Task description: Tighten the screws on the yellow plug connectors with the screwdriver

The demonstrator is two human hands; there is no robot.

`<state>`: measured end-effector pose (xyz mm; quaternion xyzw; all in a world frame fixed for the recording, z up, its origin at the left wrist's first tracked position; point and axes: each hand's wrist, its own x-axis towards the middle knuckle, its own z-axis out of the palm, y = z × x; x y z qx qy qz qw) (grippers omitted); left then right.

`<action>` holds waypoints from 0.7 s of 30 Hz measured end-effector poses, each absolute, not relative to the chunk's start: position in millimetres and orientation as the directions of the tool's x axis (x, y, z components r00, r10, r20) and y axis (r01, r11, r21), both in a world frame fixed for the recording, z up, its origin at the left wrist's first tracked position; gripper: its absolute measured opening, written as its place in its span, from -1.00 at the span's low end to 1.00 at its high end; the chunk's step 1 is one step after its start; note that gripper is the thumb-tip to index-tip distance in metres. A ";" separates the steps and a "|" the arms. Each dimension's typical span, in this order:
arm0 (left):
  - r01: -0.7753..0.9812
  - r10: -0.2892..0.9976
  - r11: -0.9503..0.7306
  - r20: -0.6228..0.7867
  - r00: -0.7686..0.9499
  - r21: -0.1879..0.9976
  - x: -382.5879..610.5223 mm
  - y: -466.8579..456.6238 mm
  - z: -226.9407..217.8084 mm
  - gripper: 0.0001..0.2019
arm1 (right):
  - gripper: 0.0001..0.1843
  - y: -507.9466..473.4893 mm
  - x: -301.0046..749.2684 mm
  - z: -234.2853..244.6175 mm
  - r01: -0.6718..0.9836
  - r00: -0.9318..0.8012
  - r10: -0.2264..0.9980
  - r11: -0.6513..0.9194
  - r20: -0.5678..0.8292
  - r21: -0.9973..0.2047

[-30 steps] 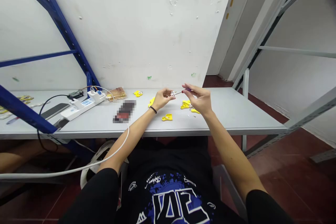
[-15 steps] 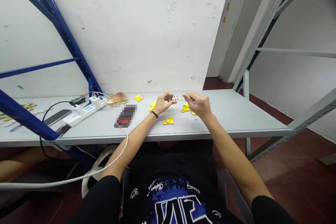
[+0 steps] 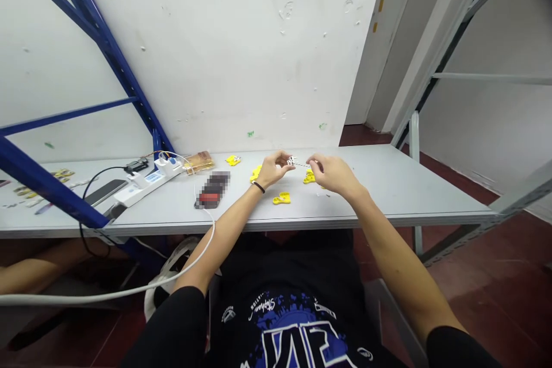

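Above the grey table [image 3: 388, 195], my left hand [image 3: 271, 169] pinches a small white part [image 3: 292, 160] between thumb and fingertips. My right hand [image 3: 332, 174] is closed around a thin tool [image 3: 304, 164], a small screwdriver by the look of it, whose metal tip points left at the white part. Both hands hover a little above the tabletop. Yellow plastic pieces lie below them: one [image 3: 282, 199] in front of my left wrist, one [image 3: 256, 172] behind my left hand, and one [image 3: 309, 177] partly hidden by my right hand.
Another yellow piece [image 3: 233, 160] lies near the wall. A blurred dark object [image 3: 211, 190], a white power strip [image 3: 146, 179] with cables, a small wooden-coloured box [image 3: 199, 161] and a dark phone [image 3: 102, 190] sit to the left. Blue rack beams [image 3: 47, 190] cross at left, grey rack posts [image 3: 414, 144] at right.
Both hands have sunk closer to the tabletop, still together. The screwdriver's red handle, visible a second ago, is now hidden in my right hand. The camera has shifted slightly.
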<state>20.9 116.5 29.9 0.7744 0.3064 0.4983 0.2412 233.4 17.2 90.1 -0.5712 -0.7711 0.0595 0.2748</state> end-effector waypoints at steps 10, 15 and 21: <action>0.322 0.690 -0.723 0.620 0.373 0.611 23.6 113.2 23.6 -0.71 | -0.86 6.3 227.7 95.4 0.867 -0.243 0.900 0.369 0.362 -0.336; 0.342 0.688 -0.725 0.635 0.351 0.597 22.7 112.0 26.0 -0.71 | -0.86 6.1 229.1 95.7 0.833 -0.260 0.885 0.408 0.387 -0.374; 0.343 0.673 -0.739 0.646 0.360 0.579 22.2 112.4 27.2 -0.72 | -0.82 6.1 226.3 95.4 0.848 -0.239 0.908 0.367 0.343 -0.382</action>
